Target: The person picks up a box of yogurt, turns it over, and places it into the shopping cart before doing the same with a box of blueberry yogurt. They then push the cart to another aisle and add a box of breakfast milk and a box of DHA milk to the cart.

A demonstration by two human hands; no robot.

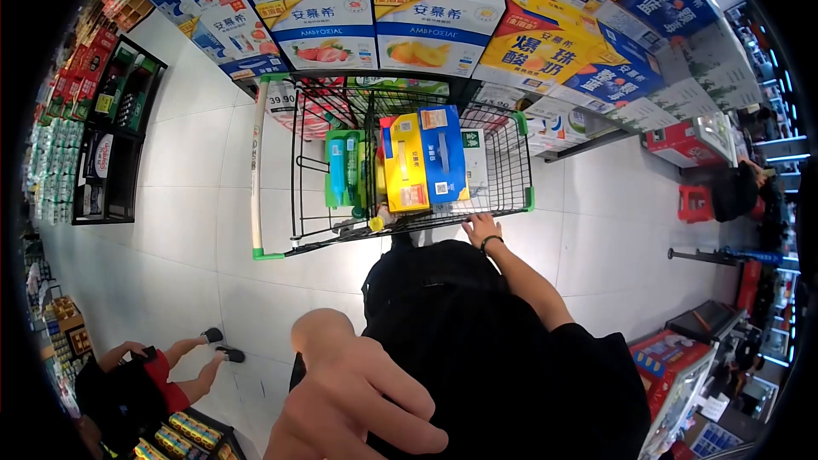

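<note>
A wire shopping cart (498, 215) with green corners stands sideways in front of me. My right hand (483, 228) is at its near rim, fingers curled over the edge. My left hand (366, 392) is raised close to the camera, its fingers bent together; the palm side is hidden. In the cart sit a yellow carton (406, 162), a blue carton (443, 153), a white box (474, 158) and a green pack (343, 192) with light-blue bottles. Near the close side lies something with a yellow cap (377, 224). The cart's handle (258, 166) is at the left.
Stacked milk-drink cartons (328, 30) line the display behind the cart. A black shelf rack (111, 153) stands left. At lower left is another person (141, 388) beside a display of yellow packs (192, 430). A red stool (695, 203) and red-sided freezer (669, 366) are right.
</note>
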